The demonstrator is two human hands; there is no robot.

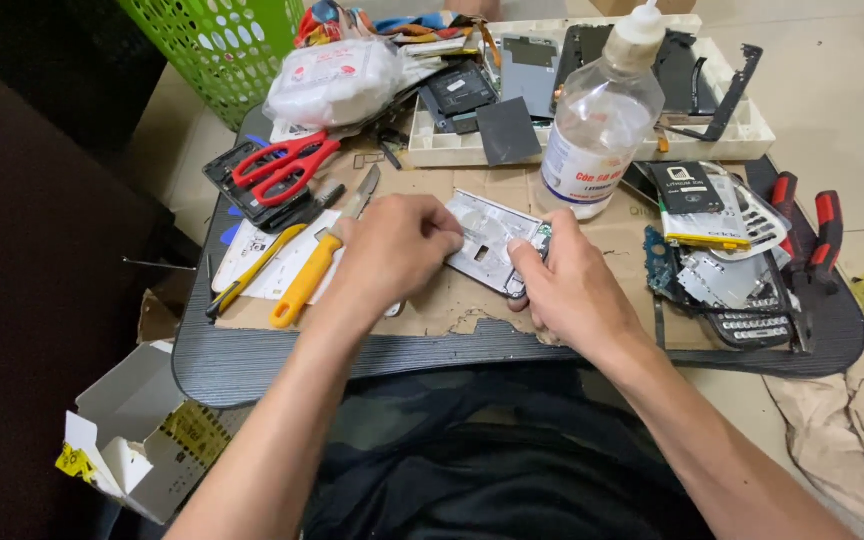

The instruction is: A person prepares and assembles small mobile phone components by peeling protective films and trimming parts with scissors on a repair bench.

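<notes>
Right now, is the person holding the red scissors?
No, the red scissors lie on the table off to the left, while the left hand and the right hand both grip a silver phone frame.

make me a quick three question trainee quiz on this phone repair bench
1. True or false: both hands grip the silver metal phone frame.
2. What lies nearer the left hand: A the yellow-handled utility knife, B the red-handled pliers?
3. What stands behind the right hand?

Key: 1 true. 2 A. 3 the clear plastic liquid bottle.
</notes>
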